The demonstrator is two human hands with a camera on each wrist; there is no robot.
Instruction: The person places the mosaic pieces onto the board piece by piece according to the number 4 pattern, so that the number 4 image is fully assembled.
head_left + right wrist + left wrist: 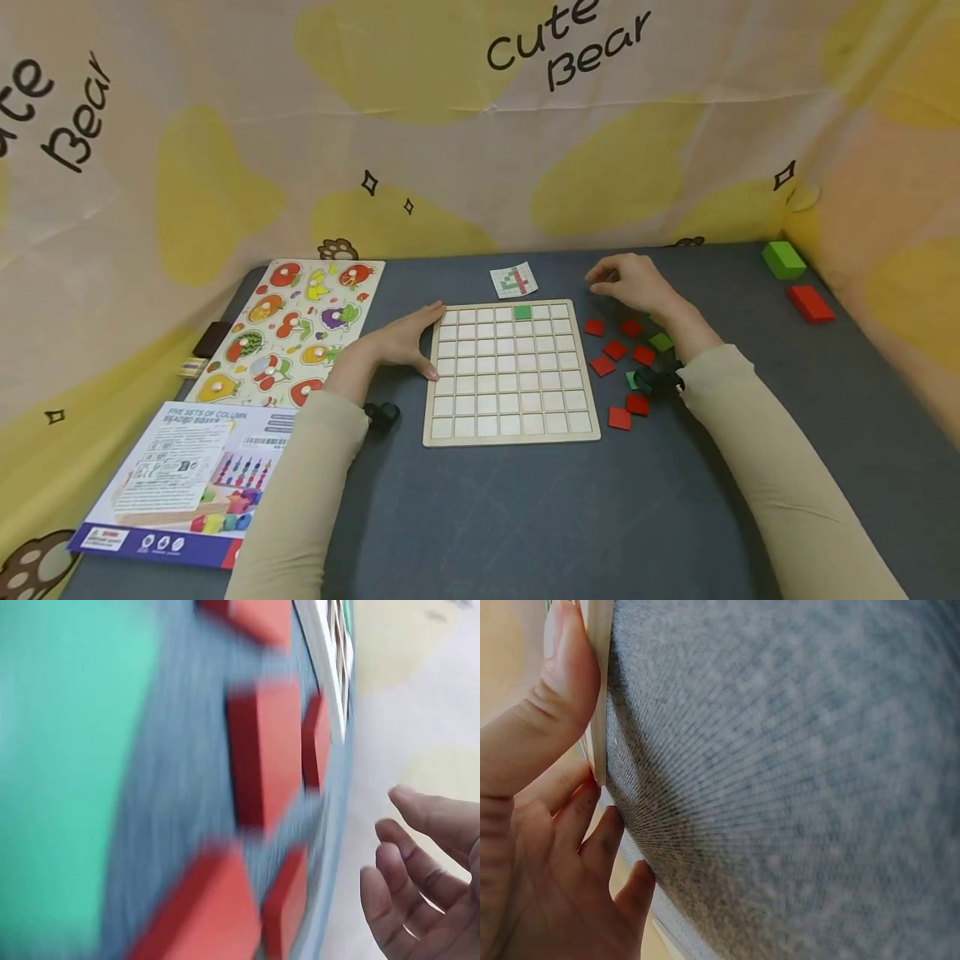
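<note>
A light wooden grid board [513,442] with white squares lies in the middle of the table. One green square tile [522,312] sits in its far row, right of centre. My left hand [397,342] touches the board's left side, thumb and fingers spread along the edge near the far corner. Over the table right of the board's far corner hovers my right hand [636,282], its fingers loosely bent with nothing seen between them in the right wrist view. Below that hand lie several loose red tiles [615,350] and a few green tiles [661,342], some partly hidden by the wrist.
A small pattern card [514,281] lies behind the board. At left are a fruit picture board [300,333] and a printed box [172,483], with a dark object [212,340] beside them. Green [783,260] and red blocks [811,304] stand far right. A printed cloth [450,150] hangs behind.
</note>
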